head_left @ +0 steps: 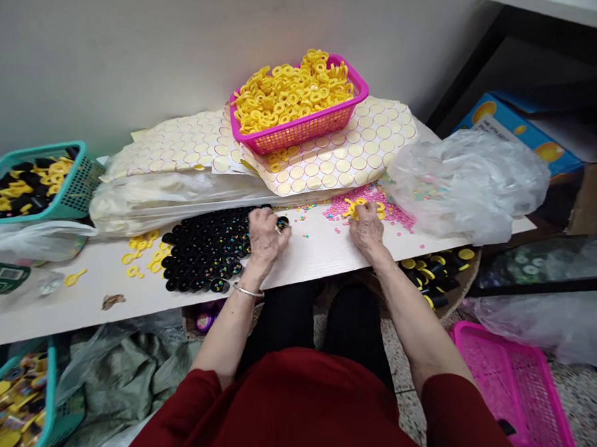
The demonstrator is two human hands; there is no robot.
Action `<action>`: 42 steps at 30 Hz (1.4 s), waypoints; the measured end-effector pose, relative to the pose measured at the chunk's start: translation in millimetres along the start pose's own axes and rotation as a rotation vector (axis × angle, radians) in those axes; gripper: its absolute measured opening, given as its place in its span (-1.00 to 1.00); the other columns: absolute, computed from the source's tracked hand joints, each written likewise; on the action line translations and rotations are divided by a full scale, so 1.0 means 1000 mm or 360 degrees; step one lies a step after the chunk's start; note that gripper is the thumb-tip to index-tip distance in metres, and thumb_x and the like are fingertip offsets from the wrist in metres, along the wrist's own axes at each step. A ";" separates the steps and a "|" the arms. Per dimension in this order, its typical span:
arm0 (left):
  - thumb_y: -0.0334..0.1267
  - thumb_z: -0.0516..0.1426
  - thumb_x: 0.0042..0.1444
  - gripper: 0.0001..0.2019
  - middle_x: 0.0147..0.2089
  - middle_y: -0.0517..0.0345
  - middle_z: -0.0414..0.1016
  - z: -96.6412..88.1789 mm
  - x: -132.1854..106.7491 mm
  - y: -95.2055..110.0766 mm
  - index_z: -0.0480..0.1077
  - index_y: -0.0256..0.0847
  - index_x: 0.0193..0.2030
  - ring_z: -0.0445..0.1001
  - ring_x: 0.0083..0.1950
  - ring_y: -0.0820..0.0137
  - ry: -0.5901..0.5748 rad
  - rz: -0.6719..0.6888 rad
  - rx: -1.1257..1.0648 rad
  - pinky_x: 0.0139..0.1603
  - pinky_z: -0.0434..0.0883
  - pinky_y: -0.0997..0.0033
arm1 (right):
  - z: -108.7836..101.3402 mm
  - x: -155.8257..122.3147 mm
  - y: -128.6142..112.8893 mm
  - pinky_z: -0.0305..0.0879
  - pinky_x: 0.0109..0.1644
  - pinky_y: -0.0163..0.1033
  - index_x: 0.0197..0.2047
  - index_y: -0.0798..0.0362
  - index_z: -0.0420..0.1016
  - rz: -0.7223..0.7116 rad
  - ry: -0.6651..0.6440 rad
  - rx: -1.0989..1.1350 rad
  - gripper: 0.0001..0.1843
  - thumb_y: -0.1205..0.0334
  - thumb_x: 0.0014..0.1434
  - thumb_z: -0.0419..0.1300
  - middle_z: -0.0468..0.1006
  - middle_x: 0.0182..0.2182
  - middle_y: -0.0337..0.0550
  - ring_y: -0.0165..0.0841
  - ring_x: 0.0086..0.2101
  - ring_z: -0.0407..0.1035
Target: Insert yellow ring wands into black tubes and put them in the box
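Observation:
My left hand (264,243) is at the right edge of a dense block of upright small black tubs (204,245), its fingers curled around one black tub (282,222). Colored specks show inside several of the tubs. To the right, my right hand (366,235) reaches down with bent fingers onto a small heap of yellow ring-ended wands (353,206). Its fingertips close on the wands, though how many they grip is hidden. Under and around that heap, tiny pink beads (399,217) are scattered on the white table (307,250).
Behind stands a pink basket (298,133) full of yellow wands, on sheets of round stickers (321,171). A clear plastic bag (473,182) lies right. A teal basket (78,182) is left, near loose yellow wands (142,242). A box of black-and-yellow pieces (468,282) sits below the table edge.

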State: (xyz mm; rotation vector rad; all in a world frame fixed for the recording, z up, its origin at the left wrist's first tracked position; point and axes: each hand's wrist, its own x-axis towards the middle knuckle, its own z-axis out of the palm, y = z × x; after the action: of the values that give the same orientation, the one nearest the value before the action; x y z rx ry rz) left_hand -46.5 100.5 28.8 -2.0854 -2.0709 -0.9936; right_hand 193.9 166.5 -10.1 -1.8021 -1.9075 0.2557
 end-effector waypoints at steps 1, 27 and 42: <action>-0.23 0.18 -0.08 -0.89 -0.19 0.01 0.42 0.008 -0.007 0.007 0.38 -0.20 -0.43 0.33 -0.05 0.18 -0.0027 0.0071 -0.0139 0.03 0.31 0.14 | 0.001 -0.003 -0.001 0.27 -0.24 -0.13 -0.01 0.13 0.34 0.0000 0.0024 -0.0016 -0.63 0.32 0.11 0.00 0.26 0.02 0.16 -0.14 -0.16 0.30; -0.20 0.20 -0.04 -0.82 -0.35 0.17 0.38 0.068 -0.049 0.030 0.32 -0.20 -0.35 0.36 -0.30 0.43 -0.0297 0.0114 -0.1035 -0.24 0.35 0.42 | -0.011 -0.023 -0.019 0.20 -0.27 -0.22 -0.38 0.08 0.54 0.0263 -0.0581 -0.0094 -0.75 0.18 0.04 0.07 0.55 -0.38 -0.02 -0.24 -0.31 0.38; -0.20 0.24 -0.07 -0.79 -0.35 0.16 0.40 0.076 -0.048 0.026 0.35 -0.22 -0.33 0.38 -0.31 0.43 -0.0279 0.0143 -0.1069 -0.25 0.35 0.43 | 0.004 -0.031 0.008 0.23 -0.27 -0.21 -0.45 0.08 0.50 0.0059 -0.0263 0.0379 -0.80 0.17 -0.03 0.10 0.48 -0.47 -0.15 -0.32 -0.40 0.33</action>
State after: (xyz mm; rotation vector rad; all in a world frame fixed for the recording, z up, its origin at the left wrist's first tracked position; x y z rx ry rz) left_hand 12.8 89.2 -42.8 -2.6081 -1.8527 -1.7335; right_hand 199.1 138.5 -24.5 -1.7021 -1.8638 0.6351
